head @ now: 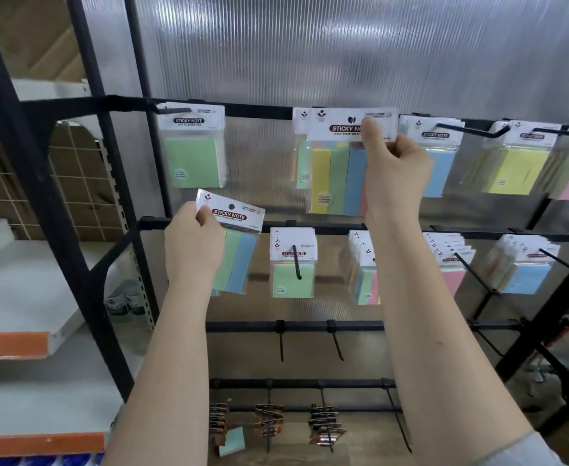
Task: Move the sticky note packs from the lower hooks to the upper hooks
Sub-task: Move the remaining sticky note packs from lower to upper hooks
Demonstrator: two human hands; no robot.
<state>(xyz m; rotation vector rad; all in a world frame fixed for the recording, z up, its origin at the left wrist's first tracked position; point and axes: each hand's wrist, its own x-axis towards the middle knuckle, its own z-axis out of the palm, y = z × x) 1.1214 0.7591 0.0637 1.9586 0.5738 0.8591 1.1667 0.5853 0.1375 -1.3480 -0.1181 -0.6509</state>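
— Which step is this, would you say?

— The hanging step, I'd judge. The right hand (398, 169) is up at the upper rail (259, 111), thumb and fingers pinching the header card of a striped pack (338, 169), yellow, green and blue bands showing. The card's punched hole sits right about where the upper hook should be, but the hook itself is hidden behind the card, so I can't tell if it's threaded yet.

— And the other hand?

— The left hand (194, 245) grips a second striped pack (234, 250) by the corner of its card, tilted, in front of the left end of the lower rail (327, 227). It's off any hook, waiting its turn, I think.

— So what does the next move need?

— Lining that small hole up with the hook tip and sliding the pack back along it. Then the left-hand pack wants the same treatment. There's a good deal left: at least 4 hooks on the lower rail carry packs, such as the green pack (293, 274) just right of the left hand.

— Can you read anything?

— "STICKY NOTE" in white on a dark red band on the left-hand pack, and "STICKY NO" on the raised one before the thumb covers the rest. The green pack on the upper rail (194, 156) reads "STICKY NOTE" on a black band. Each card has a small red logo in its corner; the finer print is too small to make out.
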